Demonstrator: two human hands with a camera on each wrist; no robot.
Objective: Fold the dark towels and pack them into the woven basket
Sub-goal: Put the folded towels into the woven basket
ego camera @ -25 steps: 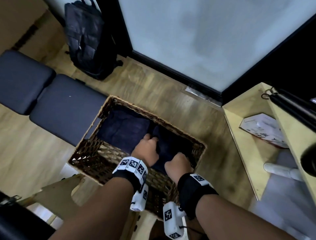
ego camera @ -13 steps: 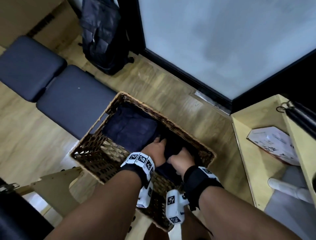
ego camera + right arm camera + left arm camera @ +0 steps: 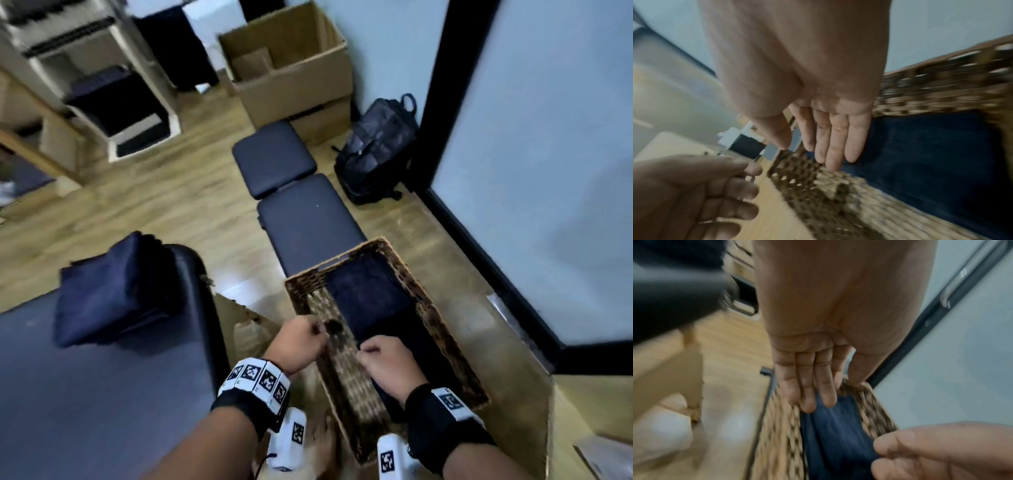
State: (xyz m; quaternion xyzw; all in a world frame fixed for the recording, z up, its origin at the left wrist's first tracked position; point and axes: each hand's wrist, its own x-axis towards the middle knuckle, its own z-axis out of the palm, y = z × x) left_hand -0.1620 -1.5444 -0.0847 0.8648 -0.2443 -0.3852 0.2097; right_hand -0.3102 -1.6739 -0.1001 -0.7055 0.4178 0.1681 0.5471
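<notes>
The woven basket (image 3: 308,277) stands on the floor with folded dark towels (image 3: 370,301) lying along its right side. Both hands hover just above its near end and hold nothing. My left hand (image 3: 301,339) is over the bare left part of the basket, and my right hand (image 3: 387,359) is over the near towel. In the left wrist view the left hand (image 3: 812,386) has straight fingers above the blue towel (image 3: 834,434). The right wrist view shows the right hand (image 3: 830,138) the same way, over the towel (image 3: 931,154). A stack of folded dark towels (image 3: 109,291) sits on the dark padded table (image 3: 85,394) at the left.
A dark cushioned bench (image 3: 298,212) runs away from the basket's far end. A black backpack (image 3: 376,150) and an open cardboard box (image 3: 291,68) stand beyond it, by a black-framed glass door (image 3: 442,137). A light wooden shelf (image 3: 582,411) is at the right.
Both hands have let go of the towel they pressed into the basket and have risen out of it. The head view has swung left, bringing the towel stack into sight.
</notes>
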